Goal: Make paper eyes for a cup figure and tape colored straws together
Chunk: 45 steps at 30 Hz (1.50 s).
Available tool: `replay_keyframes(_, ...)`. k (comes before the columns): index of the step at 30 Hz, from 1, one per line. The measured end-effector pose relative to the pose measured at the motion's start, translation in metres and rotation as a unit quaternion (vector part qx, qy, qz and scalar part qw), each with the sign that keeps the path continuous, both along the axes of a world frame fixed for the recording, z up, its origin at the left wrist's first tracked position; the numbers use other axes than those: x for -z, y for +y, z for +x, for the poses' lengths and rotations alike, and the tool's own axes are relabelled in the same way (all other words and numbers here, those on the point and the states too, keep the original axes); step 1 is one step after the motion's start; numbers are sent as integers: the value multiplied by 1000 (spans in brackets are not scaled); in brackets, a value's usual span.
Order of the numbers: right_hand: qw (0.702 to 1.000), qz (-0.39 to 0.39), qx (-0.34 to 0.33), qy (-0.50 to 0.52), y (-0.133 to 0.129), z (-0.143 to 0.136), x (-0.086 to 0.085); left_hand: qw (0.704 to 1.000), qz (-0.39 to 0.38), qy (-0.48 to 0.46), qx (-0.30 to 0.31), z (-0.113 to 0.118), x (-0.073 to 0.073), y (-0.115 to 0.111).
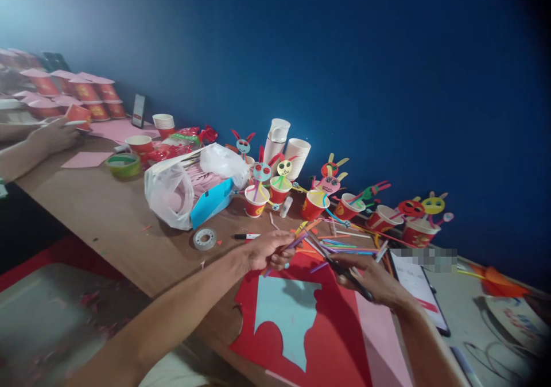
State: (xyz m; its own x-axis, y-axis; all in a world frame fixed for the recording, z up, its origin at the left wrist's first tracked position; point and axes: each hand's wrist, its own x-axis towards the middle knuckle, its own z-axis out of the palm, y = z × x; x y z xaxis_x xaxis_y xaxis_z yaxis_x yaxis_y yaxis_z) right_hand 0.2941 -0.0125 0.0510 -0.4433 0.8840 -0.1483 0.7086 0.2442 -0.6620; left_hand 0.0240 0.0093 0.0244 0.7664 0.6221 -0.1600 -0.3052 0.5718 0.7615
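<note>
My left hand pinches a purple drinking straw, with a yellow tip showing close by; whether that tip belongs to a second straw I cannot tell. Black-handled scissors are gripped in my right hand, their blades angled up and left near the straw's end. Under both hands lies red paper with a cut piece of pale blue paper on top. Loose coloured straws spread just behind my right hand.
Paper cups with paper-faced straw figures line the blue wall. A plastic bag of pink paper, white tape, a marker and a tablet lie around. At far left, another person's hands hold a red cup.
</note>
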Motion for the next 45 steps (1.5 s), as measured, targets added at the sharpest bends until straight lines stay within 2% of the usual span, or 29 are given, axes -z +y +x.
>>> replay_keyframes(18,999,8,21,32,-4,-16,-5,1000,5,-23,15,0,3,2)
replay_keyframes(39,996,-16,47,69,-3,-13,9,1000,-5,-16,7,0,3,2)
replay_keyframes(45,991,-26,78,103,-5,-17,13,1000,-5,-16,5,0,3,2)
